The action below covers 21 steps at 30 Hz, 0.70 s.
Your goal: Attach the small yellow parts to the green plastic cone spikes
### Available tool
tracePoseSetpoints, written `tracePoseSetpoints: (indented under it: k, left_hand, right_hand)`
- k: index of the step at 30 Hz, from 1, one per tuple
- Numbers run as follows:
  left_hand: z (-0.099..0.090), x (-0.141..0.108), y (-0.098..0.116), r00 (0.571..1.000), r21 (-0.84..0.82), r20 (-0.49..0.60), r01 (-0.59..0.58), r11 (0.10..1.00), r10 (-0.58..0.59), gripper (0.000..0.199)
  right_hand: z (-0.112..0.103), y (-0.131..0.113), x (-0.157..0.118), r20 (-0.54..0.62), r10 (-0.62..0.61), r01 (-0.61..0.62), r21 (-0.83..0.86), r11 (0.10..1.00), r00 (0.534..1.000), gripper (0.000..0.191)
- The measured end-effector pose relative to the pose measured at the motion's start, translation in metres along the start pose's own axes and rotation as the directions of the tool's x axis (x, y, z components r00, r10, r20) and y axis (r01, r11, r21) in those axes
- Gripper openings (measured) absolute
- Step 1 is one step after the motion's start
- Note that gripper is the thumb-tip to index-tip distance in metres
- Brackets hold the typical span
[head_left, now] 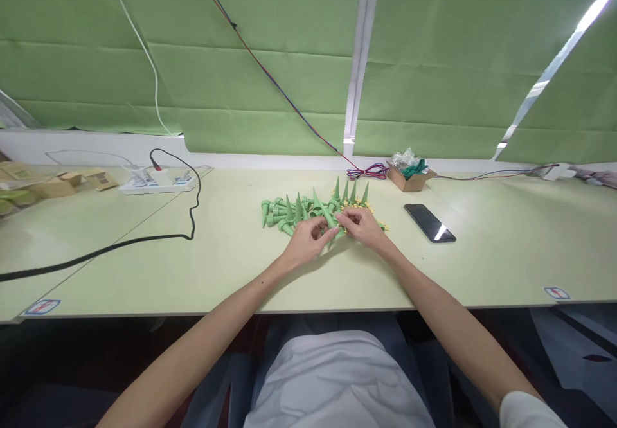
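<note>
White cloth shirt, creased, at my lap; beyond, pale yellow-green flat table, and over it one tapered green plastic spike, tilted, before a heap of like spikes. Fingers of my left hand and right hand: nearly closed, pinching its lower end; step, I judge, two-handed adjustment, next calling for steady grip.

Two bare hands, many green plastic cones too crowded to count
One flat black phone, two small white-and-blue stickers.
</note>
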<state>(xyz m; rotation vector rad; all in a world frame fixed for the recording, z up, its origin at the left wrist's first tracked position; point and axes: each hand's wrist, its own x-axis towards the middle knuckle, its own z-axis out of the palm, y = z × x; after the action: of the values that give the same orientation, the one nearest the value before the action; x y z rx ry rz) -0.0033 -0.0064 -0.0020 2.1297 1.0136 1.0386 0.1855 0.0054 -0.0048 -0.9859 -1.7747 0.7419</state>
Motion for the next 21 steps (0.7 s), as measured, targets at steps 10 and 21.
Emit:
tracePoseSetpoints:
  k: [10,21]
  left_hand:
    - [0.002,0.0,-0.005,0.995,-0.029,-0.053,-0.09,0.995,0.089,0.023]
    - [0.004,0.003,-0.011,0.983,-0.002,-0.131,-0.126,0.992,0.125,0.011]
  right_hand:
    - [0.001,0.001,0.002,-0.01,-0.012,0.011,-0.137,0.99,1.0,0.046]
    - [0.004,0.004,0.003,-0.01,0.016,-0.016,-0.046,0.999,1.0,0.047]
